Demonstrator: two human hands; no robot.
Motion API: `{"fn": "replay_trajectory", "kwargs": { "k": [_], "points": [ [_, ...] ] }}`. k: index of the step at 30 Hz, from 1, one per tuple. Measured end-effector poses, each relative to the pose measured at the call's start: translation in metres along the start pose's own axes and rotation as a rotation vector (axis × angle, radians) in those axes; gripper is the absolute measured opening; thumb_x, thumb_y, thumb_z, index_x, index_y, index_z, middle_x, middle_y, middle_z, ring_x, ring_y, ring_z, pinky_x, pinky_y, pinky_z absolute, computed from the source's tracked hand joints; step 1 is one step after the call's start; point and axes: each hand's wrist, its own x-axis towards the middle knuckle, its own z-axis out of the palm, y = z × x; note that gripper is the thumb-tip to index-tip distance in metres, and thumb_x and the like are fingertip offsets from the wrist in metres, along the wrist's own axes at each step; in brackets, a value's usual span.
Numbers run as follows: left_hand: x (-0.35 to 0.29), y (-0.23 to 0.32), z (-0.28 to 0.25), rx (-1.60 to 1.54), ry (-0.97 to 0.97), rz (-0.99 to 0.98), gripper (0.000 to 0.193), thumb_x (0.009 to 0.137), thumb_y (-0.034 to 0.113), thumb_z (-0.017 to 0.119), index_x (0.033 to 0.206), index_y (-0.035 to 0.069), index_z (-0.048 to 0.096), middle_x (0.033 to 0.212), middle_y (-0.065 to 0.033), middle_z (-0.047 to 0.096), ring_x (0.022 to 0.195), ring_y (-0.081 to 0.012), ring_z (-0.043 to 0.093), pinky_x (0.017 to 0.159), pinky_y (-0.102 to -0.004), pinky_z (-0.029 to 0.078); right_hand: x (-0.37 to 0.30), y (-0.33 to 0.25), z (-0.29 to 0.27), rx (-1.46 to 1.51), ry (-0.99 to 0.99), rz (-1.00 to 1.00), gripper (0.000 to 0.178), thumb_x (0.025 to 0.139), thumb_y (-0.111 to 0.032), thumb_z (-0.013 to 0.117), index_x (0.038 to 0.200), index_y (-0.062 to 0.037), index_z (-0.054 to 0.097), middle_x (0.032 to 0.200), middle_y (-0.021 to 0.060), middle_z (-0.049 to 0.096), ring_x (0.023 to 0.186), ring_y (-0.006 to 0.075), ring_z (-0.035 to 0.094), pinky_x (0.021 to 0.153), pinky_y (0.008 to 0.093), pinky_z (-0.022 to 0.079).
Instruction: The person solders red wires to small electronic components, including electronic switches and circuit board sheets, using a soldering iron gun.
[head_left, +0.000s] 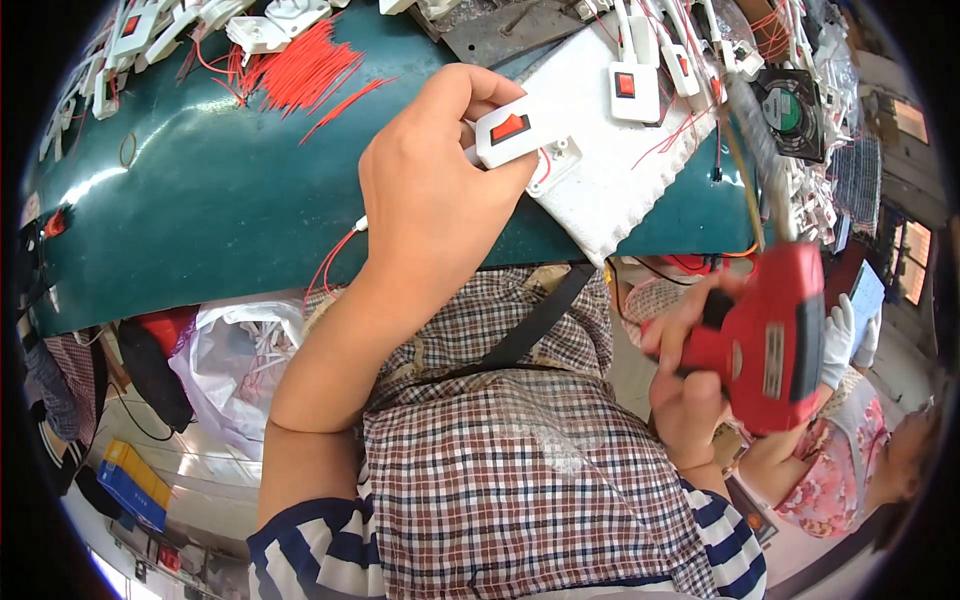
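My left hand [425,165] is closed around a white plastic switch housing [512,130] with a red rocker switch. It is held over a white foam pad [600,190], beside another open white housing part [556,165] with a red wire. A white cable end with red wires [340,243] hangs out below the left wrist. In my right hand [690,390] is a red-and-black power drill [765,345], gripped by its handle. Its long shaft points up toward the pad's right side and is blurred by motion.
Red wires [305,68] lie in a pile on the green table [220,210]. More switch housings [632,92] rest on the pad. A small black fan [788,115] stands at the right. Below the table sits a white bag [240,350]. A co-worker's gloved hand [838,340] is nearby.
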Motion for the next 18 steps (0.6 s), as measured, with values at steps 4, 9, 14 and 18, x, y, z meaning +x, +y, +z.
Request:
{"fn": "replay_trajectory", "kwargs": {
  "k": [4,9,14,18],
  "points": [
    [0.001,-0.004,0.005,0.009,0.029,0.065,0.030,0.065,0.005,0.077,0.092,0.005,0.063,0.081,-0.0054,0.070,0.066,-0.0180,0.067,0.061,-0.0297,0.051,-0.026,0.000,-0.028,-0.324,-0.168,0.175,0.050,0.092,-0.036,0.060,0.123,-0.0027,0.040,0.087,0.0052,0.048,0.062,0.0107,0.049,0.057,0.0270,0.043],
    [0.002,-0.003,0.007,0.054,0.039,0.090,0.031,0.065,0.005,0.077,0.092,0.006,0.063,0.079,-0.0049,0.069,0.065,-0.0180,0.066,0.060,-0.0300,0.050,-0.022,0.008,-0.032,-0.486,-0.251,0.036,0.026,0.095,-0.023,0.057,0.109,-0.0042,0.044,0.084,0.0063,0.048,0.057,0.0097,0.046,0.051,0.0237,0.040],
    [0.005,0.000,0.005,0.043,0.019,0.066,0.030,0.067,0.005,0.077,0.093,0.005,0.064,0.080,-0.0053,0.069,0.066,-0.0164,0.066,0.062,-0.0278,0.051,-0.021,0.014,-0.031,-0.416,-0.302,0.054,0.025,0.094,-0.015,0.058,0.109,-0.0023,0.044,0.087,0.0079,0.050,0.056,0.0089,0.045,0.050,0.0244,0.041],
    [0.011,0.015,-0.010,-0.274,-0.033,-0.105,0.027,0.076,0.007,0.078,0.099,0.001,0.064,0.084,-0.0038,0.069,0.072,-0.0097,0.063,0.064,-0.0213,0.049,-0.010,0.015,-0.024,-0.365,-0.173,-0.085,0.029,0.091,-0.007,0.059,0.115,-0.0016,0.044,0.091,0.0096,0.050,0.055,0.0089,0.045,0.051,0.0247,0.042]
  ]
}}
